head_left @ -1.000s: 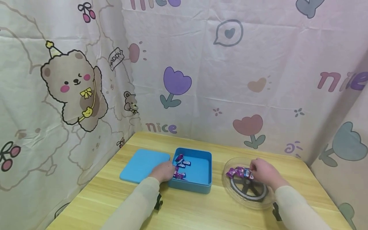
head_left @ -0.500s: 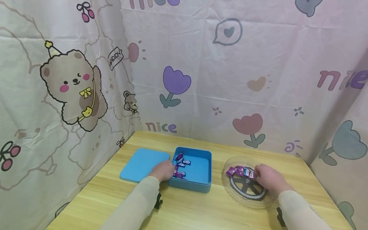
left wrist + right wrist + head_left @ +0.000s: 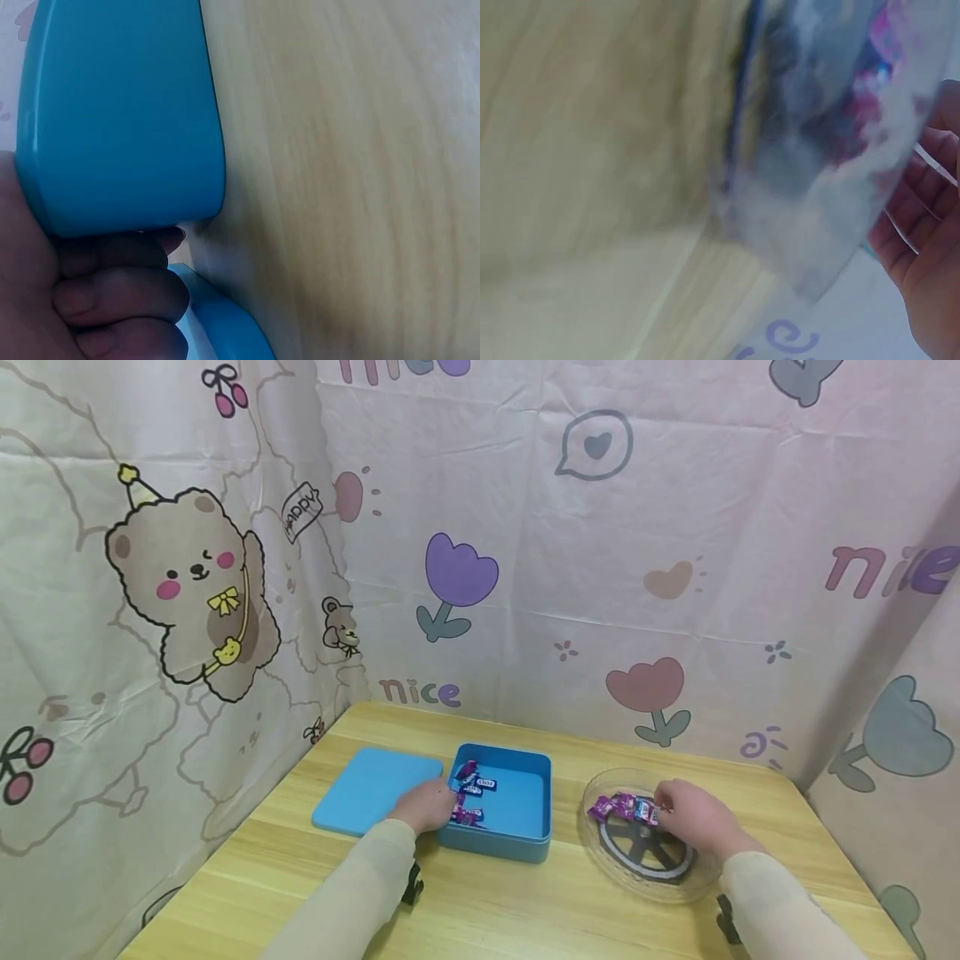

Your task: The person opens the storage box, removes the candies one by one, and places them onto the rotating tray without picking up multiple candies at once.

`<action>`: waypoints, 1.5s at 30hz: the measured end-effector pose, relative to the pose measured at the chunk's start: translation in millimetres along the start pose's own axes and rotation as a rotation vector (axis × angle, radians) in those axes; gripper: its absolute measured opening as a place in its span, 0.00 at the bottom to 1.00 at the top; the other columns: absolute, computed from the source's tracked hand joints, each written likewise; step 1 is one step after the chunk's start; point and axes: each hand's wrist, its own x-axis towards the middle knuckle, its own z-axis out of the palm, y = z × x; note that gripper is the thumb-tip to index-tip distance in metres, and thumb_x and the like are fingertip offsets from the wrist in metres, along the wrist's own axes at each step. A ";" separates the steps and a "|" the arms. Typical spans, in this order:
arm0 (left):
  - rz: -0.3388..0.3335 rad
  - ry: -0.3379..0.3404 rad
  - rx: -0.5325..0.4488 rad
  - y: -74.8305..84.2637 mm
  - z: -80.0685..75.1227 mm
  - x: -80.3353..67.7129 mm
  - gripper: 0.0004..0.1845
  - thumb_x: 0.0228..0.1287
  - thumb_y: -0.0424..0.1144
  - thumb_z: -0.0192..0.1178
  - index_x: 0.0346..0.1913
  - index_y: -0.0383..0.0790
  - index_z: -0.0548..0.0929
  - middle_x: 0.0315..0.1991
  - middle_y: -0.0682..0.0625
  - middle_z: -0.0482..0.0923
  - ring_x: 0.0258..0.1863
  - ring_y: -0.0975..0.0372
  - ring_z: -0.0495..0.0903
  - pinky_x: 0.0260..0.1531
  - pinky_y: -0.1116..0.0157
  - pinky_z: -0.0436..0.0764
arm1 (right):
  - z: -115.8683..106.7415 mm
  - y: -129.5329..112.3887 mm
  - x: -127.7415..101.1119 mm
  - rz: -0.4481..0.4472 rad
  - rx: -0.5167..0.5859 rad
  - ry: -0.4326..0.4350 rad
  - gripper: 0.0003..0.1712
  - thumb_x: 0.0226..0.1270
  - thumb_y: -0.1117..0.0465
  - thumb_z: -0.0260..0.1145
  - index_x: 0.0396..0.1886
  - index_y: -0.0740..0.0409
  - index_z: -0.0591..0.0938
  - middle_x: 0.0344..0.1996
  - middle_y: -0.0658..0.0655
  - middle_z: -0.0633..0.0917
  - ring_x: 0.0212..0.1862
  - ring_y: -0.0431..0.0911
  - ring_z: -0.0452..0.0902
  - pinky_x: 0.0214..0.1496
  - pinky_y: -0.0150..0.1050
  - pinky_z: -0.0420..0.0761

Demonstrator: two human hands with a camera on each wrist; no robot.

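My left hand (image 3: 426, 806) grips the left wall of an open blue box (image 3: 496, 845). In the left wrist view, curled fingers (image 3: 127, 296) lie against the box's outer side. Several small wrapped candies (image 3: 468, 816), purple and dark blue, lie along the left side inside the box. My right hand (image 3: 697, 817) reaches over the far right rim of a clear round bowl (image 3: 609, 881). Its fingertips are right at the end of a row of wrapped candies (image 3: 626, 807) in the bowl; I cannot tell whether they pinch one. In the right wrist view the bowl wall hides these fingertips.
A flat blue lid (image 3: 371, 789) lies left of the box on the wooden table (image 3: 517, 910). A dark spoked wheel shape (image 3: 647, 852) shows through the bowl. Printed curtains (image 3: 555, 568) hang behind and at both sides of the table.
My right hand has drawn back slightly to the right from the candy row, then returned leftward to its end. My left hand has kept its hold on the box.
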 end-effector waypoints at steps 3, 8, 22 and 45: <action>-0.004 -0.005 -0.003 -0.3 -0.2 0.5 0.15 0.78 0.39 0.46 0.44 0.36 0.83 0.46 0.46 0.80 0.37 0.55 0.74 0.52 0.48 0.77 | -0.6 -11.9 4.7 -0.052 -0.001 0.034 0.06 0.60 0.61 0.70 0.36 0.52 0.82 0.32 0.50 0.81 0.34 0.45 0.75 0.40 0.51 0.80; -0.019 -0.014 -0.010 -1.2 -0.2 1.7 0.16 0.79 0.40 0.45 0.47 0.35 0.83 0.48 0.46 0.80 0.37 0.55 0.74 0.50 0.49 0.77 | 0.0 -37.0 13.8 -0.139 -0.014 0.086 0.06 0.58 0.61 0.71 0.34 0.51 0.82 0.32 0.48 0.81 0.35 0.44 0.76 0.44 0.52 0.80; -0.018 -0.018 0.007 0.4 1.5 4.0 0.15 0.78 0.40 0.46 0.42 0.37 0.83 0.42 0.47 0.80 0.34 0.55 0.74 0.47 0.50 0.78 | 2.3 -108.7 38.0 -0.229 -0.015 0.070 0.06 0.61 0.60 0.67 0.38 0.49 0.82 0.34 0.46 0.79 0.38 0.44 0.74 0.45 0.48 0.78; -0.015 -0.020 0.023 -0.4 2.3 4.9 0.16 0.79 0.40 0.47 0.37 0.39 0.83 0.43 0.47 0.81 0.34 0.56 0.74 0.47 0.51 0.79 | 40.5 -198.8 65.6 -0.317 0.053 -0.095 0.16 0.66 0.53 0.71 0.51 0.50 0.85 0.45 0.51 0.83 0.46 0.45 0.78 0.54 0.48 0.81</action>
